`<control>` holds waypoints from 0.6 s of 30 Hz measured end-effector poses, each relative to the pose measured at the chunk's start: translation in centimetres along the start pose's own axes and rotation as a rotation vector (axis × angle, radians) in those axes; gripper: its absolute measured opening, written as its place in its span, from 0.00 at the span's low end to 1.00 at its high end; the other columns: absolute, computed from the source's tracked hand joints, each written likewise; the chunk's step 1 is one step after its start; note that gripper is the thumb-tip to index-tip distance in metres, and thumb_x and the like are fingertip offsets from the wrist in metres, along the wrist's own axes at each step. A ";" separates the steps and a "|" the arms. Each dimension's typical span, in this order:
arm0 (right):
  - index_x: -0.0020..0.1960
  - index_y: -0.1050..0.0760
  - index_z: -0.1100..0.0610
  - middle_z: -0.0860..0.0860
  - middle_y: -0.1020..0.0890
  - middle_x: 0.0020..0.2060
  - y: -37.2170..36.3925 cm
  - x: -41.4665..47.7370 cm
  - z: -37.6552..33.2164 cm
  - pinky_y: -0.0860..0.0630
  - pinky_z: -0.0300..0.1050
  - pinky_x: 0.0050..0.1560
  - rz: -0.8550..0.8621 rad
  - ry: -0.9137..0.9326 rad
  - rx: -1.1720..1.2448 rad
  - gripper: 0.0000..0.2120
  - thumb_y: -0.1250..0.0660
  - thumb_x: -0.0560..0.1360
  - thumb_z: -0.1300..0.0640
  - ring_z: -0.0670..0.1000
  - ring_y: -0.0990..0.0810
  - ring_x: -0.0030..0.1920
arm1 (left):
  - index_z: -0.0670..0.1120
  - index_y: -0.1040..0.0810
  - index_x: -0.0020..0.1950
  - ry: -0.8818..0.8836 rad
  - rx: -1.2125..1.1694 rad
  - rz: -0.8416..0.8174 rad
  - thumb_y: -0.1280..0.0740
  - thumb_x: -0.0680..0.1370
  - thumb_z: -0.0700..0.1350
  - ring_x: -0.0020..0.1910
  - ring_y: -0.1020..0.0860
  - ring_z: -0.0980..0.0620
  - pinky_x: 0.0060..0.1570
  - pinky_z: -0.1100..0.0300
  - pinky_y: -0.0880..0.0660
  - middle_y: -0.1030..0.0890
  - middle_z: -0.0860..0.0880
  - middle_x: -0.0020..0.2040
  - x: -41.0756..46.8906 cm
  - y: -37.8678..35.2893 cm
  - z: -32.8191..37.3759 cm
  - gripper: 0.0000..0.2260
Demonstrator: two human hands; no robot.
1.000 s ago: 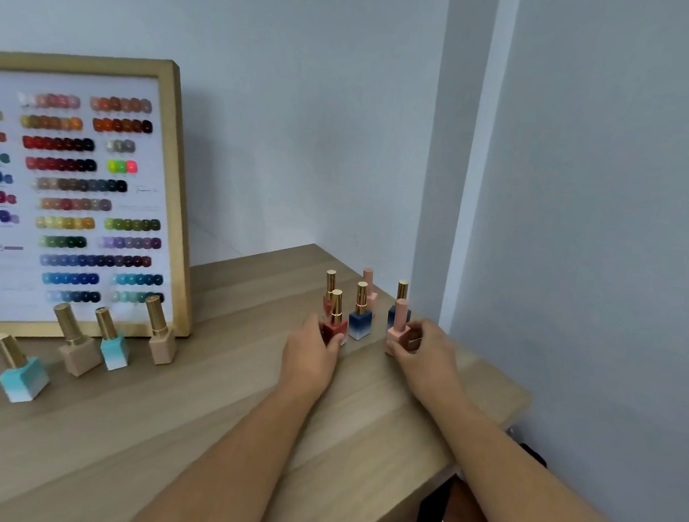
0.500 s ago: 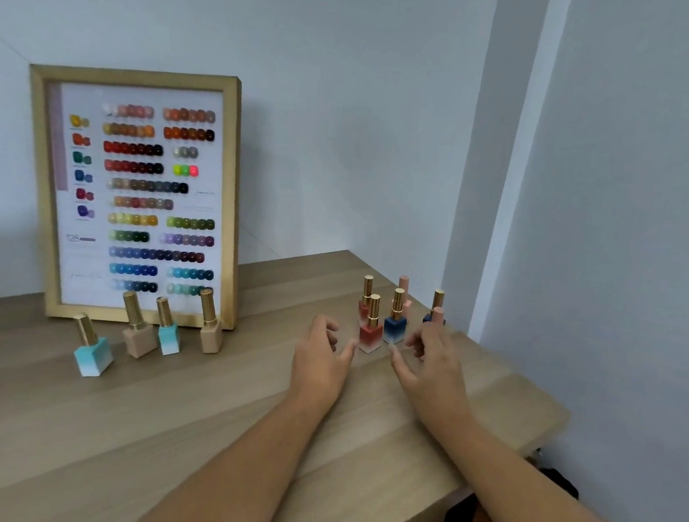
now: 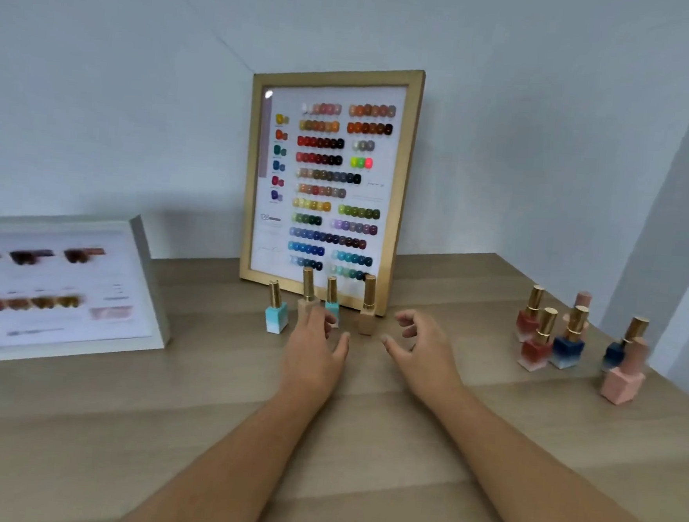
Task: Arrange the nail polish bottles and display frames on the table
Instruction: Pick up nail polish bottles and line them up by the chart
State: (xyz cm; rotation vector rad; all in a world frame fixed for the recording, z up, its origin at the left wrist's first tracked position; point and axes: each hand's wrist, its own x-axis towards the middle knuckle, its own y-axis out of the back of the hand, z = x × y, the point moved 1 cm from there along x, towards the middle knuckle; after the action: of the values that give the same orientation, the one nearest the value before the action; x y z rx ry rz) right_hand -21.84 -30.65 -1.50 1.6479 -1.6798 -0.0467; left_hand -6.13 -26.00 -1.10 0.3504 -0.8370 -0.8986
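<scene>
A gold-framed colour chart (image 3: 405, 191) stands upright against the wall. In front of it stands a row of bottles: a light blue bottle (image 3: 276, 315), a beige one (image 3: 307, 299), a small teal one (image 3: 331, 300) and a tan one (image 3: 367, 315). My left hand (image 3: 315, 350) hovers just before the beige and teal bottles, fingers apart, holding nothing. My right hand (image 3: 420, 349) is open beside the tan bottle, not touching it. At the right stands a cluster of red, blue and pink bottles (image 3: 569, 341), with a pink bottle (image 3: 625, 378) nearest.
A white display frame (image 3: 146, 279) with brown swatches lies tilted at the left on the wooden table (image 3: 200, 434). The table's right edge runs just past the pink bottle. Walls close the back and right.
Both hands left the right-hand bottle cluster and moved left to the row of bottles before the gold frame. The view swung left, which brought the white frame into sight.
</scene>
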 end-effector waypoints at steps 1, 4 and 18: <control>0.57 0.27 0.54 0.49 0.24 0.50 -1.0 0.4 -0.3 0.33 0.35 0.46 -0.016 -0.011 0.014 0.17 0.29 0.70 0.54 0.45 0.28 0.47 | 0.49 0.29 0.51 0.034 -0.006 0.048 0.31 0.73 0.45 0.45 0.28 0.56 0.45 0.64 0.31 0.26 0.50 0.49 0.2 1.0 -0.9 0.10; 0.61 0.29 0.53 0.49 0.25 0.54 -2.8 1.7 -0.6 0.30 0.39 0.53 -0.033 -0.064 0.048 0.21 0.29 0.70 0.51 0.45 0.27 0.51 | 0.46 0.29 0.54 0.139 0.018 0.167 0.30 0.73 0.45 0.49 0.29 0.54 0.49 0.62 0.32 0.27 0.48 0.52 0.7 3.3 -3.6 0.12; 0.61 0.28 0.56 0.53 0.20 0.53 -5.0 4.3 0.2 0.29 0.42 0.51 -0.074 -0.157 0.032 0.21 0.28 0.70 0.54 0.50 0.24 0.49 | 0.47 0.29 0.60 0.358 -0.009 -0.026 0.29 0.72 0.49 0.49 0.26 0.55 0.53 0.58 0.25 0.23 0.49 0.54 4.9 3.7 -7.7 0.19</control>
State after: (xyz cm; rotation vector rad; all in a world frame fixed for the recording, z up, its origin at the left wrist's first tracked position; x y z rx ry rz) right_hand -17.23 -35.27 -2.16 1.7690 -1.7427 -0.1901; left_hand 3.43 -28.24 -1.47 0.4985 -0.4995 -0.8317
